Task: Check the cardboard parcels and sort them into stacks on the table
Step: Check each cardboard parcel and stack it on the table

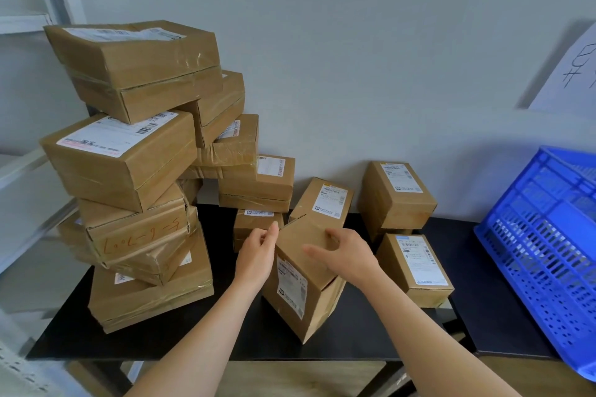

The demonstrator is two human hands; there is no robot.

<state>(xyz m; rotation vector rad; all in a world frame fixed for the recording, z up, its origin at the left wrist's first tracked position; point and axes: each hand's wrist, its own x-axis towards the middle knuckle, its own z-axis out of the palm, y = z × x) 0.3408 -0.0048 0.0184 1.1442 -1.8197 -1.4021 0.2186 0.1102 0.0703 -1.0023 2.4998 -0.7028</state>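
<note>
Parcel (311,309), tilted, white-labelled: gripped on top by right hand (350,256); left hand (256,251) touching its corner, grip unclear. Crate (541,235) right of hands, contents hidden.

Only the arms are in shot, honestly. The left hand (258,255) and right hand (350,256) are both bare, same goes for the wrists and forearms right down to where the frame cuts them off. Slim forearms, fingers fairly long, nails too blurry to tell.
</note>
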